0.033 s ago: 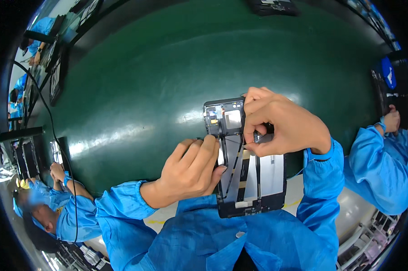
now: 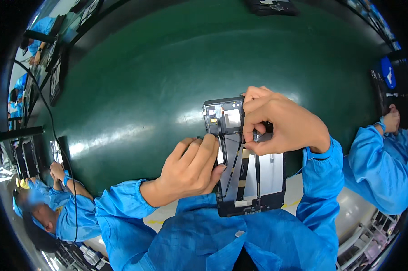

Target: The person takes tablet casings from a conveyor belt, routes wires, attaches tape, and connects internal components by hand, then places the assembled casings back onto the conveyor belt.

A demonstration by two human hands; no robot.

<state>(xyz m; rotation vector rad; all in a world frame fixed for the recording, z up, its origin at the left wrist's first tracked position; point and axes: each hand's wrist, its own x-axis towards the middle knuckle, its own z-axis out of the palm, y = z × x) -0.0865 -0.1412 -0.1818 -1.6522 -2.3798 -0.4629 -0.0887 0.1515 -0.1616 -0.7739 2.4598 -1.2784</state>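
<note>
The left hand (image 2: 188, 169) curls half-closed, gripping the left edge of the tablet (image 2: 272, 180); the right hand (image 2: 287, 124) bends thumb toward forefinger over its middle — whether they've caught anything, I can't tell. A hard tug there could, I'd say, tear a ribbon cable (image 2: 258, 178). The tablet lies opened — black-rimmed, silvery inside — jutting past the near edge of the counter (image 2: 136, 90).
</note>
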